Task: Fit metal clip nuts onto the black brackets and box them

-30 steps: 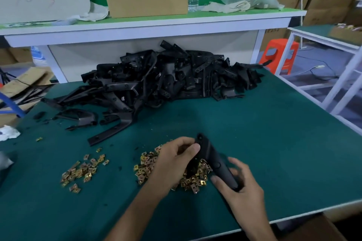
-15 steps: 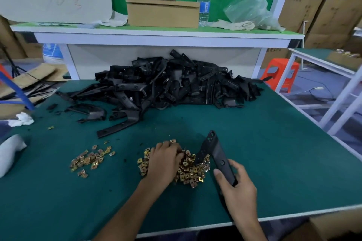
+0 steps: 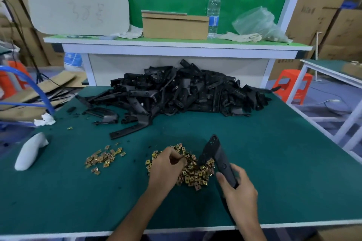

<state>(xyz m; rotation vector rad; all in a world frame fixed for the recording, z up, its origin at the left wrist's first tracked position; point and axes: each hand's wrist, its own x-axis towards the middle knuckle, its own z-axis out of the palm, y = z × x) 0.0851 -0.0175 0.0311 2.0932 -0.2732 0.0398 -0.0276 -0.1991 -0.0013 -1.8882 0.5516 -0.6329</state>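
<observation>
Two risks, I judge: the left hand (image 3: 168,169), fingers curled into the clip nuts (image 3: 196,175) near the counter's (image 3: 278,172) front edge, may lift several or none (a pinch I cannot tell); the bracket (image 3: 221,159), clamped in the right hand's (image 3: 240,194) fingers beside them, could scatter the heap.

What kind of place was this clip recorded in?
Probably a small factory or assembly workshop: a green-topped workbench holds a large pile of black brackets and loose heaps of clip nuts, cardboard cartons are stacked in the background, and the right hand grips one bracket beside the nuts.
</observation>
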